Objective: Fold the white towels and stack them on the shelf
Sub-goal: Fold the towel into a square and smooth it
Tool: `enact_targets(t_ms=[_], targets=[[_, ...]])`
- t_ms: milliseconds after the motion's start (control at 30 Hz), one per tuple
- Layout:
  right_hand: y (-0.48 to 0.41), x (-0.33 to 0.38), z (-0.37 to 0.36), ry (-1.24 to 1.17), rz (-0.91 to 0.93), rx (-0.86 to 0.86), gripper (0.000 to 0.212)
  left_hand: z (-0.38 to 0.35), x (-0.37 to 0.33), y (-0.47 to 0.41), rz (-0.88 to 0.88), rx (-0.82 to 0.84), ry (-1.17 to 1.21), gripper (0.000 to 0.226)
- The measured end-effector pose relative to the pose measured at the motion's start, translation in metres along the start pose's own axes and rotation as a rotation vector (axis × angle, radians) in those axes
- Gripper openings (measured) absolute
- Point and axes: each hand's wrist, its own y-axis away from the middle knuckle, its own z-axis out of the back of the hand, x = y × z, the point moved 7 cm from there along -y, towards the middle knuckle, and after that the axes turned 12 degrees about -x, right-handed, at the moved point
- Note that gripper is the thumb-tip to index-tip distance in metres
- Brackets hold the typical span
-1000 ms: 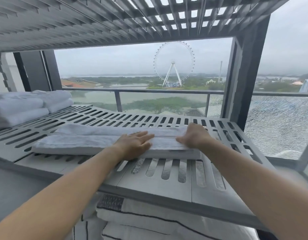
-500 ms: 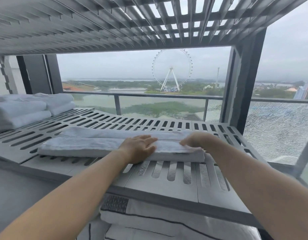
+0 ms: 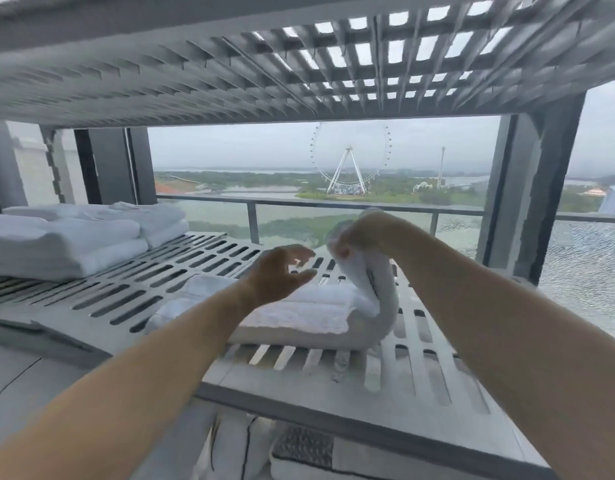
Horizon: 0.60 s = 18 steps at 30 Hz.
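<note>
A long white towel (image 3: 299,315) lies folded on the grey slatted shelf (image 3: 427,372). My right hand (image 3: 359,233) grips the towel's right end and holds it lifted above the shelf, so that end curls up and leftward. My left hand (image 3: 281,271) hovers over the towel's middle with the fingers apart, holding nothing. A stack of folded white towels (image 3: 74,244) sits at the shelf's left end.
Another slatted shelf (image 3: 229,71) hangs close overhead. A dark post (image 3: 527,202) stands at the right rear corner. Behind the shelf is a glass balcony railing (image 3: 333,206). White cushions with dark piping (image 3: 299,455) lie on the level below.
My right hand has taken hold of the towel's right end and raised it up and to the left. My left hand has lifted off the towel and opened.
</note>
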Motion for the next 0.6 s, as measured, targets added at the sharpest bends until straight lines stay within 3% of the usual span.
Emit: enact_targets(t_ms=[67,133,167,267,367,467,533,600], targets=[[-0.008,0.029,-0.002,-0.078,-0.027,-0.144,0.018,0.018,0.023,-0.001,0.241,0.009,0.254,0.032],[-0.009,0.054,-0.009,-0.167,-0.028,-0.277,0.015,0.013,0.049,0.011,0.689,0.164,0.683,0.045],[-0.008,0.067,-0.016,-0.191,-0.007,-0.308,0.015,0.009,0.056,0.018,0.815,0.252,0.802,0.054],[-0.003,0.093,-0.036,-0.242,0.096,-0.335,0.017,0.001,0.069,0.019,0.897,0.324,0.936,0.069],[0.003,0.095,-0.042,-0.305,0.209,-0.351,0.030,-0.003,0.076,0.014,0.917,0.269,0.991,0.038],[0.010,0.084,-0.045,-0.399,0.305,-0.266,0.060,-0.011,0.076,0.009,0.912,0.278,0.968,0.002],[0.011,0.074,-0.051,-0.315,0.305,-0.244,0.074,-0.013,0.079,0.002,0.889,0.232,0.901,0.007],[0.013,0.063,-0.059,-0.147,0.278,-0.297,0.071,-0.005,0.085,-0.005,0.862,0.165,0.865,0.014]])
